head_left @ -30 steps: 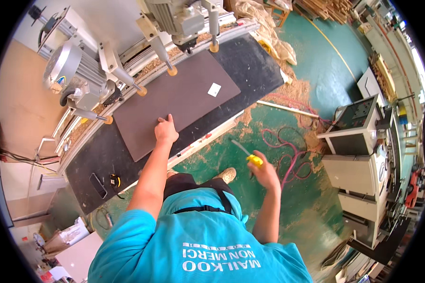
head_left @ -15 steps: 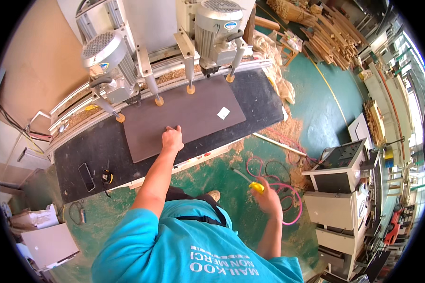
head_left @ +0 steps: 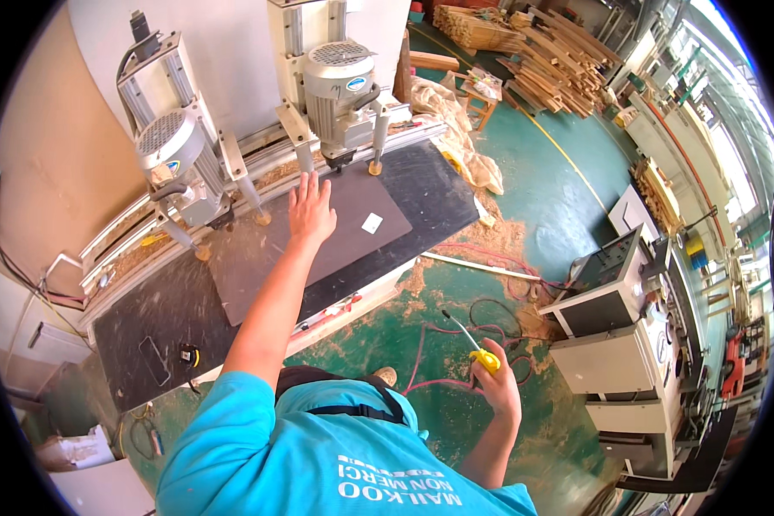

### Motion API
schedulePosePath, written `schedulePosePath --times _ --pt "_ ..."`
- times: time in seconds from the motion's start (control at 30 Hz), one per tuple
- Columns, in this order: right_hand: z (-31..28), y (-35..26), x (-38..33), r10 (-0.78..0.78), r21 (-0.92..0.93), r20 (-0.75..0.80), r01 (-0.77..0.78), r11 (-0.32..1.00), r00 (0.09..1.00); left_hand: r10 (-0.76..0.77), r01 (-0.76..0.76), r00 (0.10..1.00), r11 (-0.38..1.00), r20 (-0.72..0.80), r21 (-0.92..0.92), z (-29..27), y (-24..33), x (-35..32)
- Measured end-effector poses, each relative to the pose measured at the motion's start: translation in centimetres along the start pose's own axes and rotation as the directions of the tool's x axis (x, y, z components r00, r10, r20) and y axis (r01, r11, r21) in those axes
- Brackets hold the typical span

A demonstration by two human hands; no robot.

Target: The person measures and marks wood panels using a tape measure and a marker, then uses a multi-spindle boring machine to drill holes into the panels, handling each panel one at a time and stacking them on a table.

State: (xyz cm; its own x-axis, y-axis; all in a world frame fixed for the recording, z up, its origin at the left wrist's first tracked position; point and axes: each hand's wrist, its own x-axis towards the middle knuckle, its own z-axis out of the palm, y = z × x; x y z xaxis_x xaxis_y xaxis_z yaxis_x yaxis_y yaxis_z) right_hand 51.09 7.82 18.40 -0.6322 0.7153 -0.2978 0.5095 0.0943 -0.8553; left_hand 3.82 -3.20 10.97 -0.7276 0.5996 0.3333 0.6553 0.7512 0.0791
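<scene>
In the head view, the left hand point(head_left: 311, 215) had just moved. A moment before, it was near the front edge of the brown board point(head_left: 344, 242) with its fingers mostly curled. Now it was farther back, close to the metal rods, with its fingers stretched out and a bit spread. It held nothing. That seemed to mean the work had shifted to the back part of the board. The board lay flat on the black counter point(head_left: 430, 185), and it seemed to be in the same place as before. A small white label point(head_left: 371, 224) lay on it, to the right of the hand.

The right hand point(head_left: 503, 391) had stayed out over the green floor. Its fingers were wrapped around a yellow air gun point(head_left: 488, 359), with the thin nozzle point(head_left: 462, 331) pointing up toward the counter.

Some things were hard to see. I could not tell if the left palm touched the board or was just above it. The fingers hid the end of one rod, and the left arm covered some of the board's front. The left end of the board looked cloudy, maybe from dust or shine. I could not see if the pink hose point(head_left: 418, 354) joined the air gun, or if any air was coming out.
</scene>
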Motion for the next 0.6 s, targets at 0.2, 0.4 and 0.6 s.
schedulePosePath --times 0.2,0.4,0.6 --pt "-0.3 3.9 -2.1 -0.012 0.192 -0.002 0.012 0.981 1.000 0.099 -0.095 0.991 0.995 0.094 -0.041 1.0 3.0 -0.9" --pt "0.9 4.3 -3.4 0.065 0.007 -0.021 -0.065 0.998 0.998 0.196 -0.174 0.969 0.974 0.152 -0.147 1.3 5.8 -1.7" --pt "-2.5 1.0 -5.5 0.029 -0.281 0.250 0.044 0.959 0.968 0.257 -0.244 0.965 0.955 0.058 -0.167 2.3 4.8 -3.1"
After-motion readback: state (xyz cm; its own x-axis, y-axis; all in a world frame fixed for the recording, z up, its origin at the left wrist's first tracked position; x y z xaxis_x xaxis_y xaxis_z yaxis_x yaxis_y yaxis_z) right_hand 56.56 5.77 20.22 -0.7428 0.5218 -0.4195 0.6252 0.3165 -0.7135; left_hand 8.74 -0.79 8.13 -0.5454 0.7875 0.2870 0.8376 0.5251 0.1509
